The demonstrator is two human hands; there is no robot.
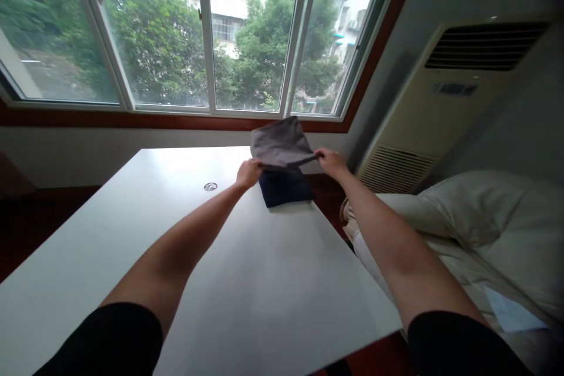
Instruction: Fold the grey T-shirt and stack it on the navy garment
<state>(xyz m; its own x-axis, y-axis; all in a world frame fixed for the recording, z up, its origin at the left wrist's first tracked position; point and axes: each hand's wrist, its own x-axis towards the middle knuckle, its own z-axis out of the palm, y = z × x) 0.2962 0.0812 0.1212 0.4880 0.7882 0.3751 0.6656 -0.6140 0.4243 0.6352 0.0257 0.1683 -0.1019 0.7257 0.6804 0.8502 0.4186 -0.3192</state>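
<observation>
A grey-brown piece of folded cloth (282, 142), perhaps a garment, is stretched between my two hands at the far right corner of the table. My left hand (249, 173) pinches its near left corner. At the near right corner, my right hand (331, 162) grips the edge with closed fingers. Beneath the grey cloth lies a dark navy folded cloth (286, 189), partly covered by it. Whether the two cloths touch all along is hidden. The exact kind of either cloth cannot be made out.
The white table (220, 282) reaches toward the window wall. A small round dark-and-white item (210, 187) lies left of the cloths. To the right stand a cream sofa (484, 217) with a pale sheet (515, 310) on it and a floor-standing air conditioner (440, 111).
</observation>
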